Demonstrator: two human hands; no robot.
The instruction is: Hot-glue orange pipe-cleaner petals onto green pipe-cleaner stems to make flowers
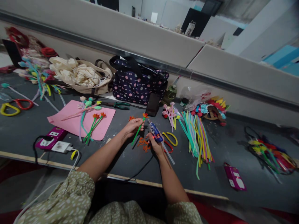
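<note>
– Flower (140, 125): where is it, and how far along?
– In the left hand (132, 127), pinched by its green stem, orange head up, over the bench (233, 149). The right hand (156, 146) is wrapped around a glue gun (154, 130), nozzle just beside the head.
– So the head is on?
– It sits atop the stem; whether it is glued, I cannot tell. Orange scraps (143, 143) lie between the hands.
– And beyond?
– Left of the left hand, finished-looking flowers (93, 123) on a pink sheet (67, 119). Right of the right hand, many loose pipe cleaners (198, 137), so I'd judge plenty is left.
</note>
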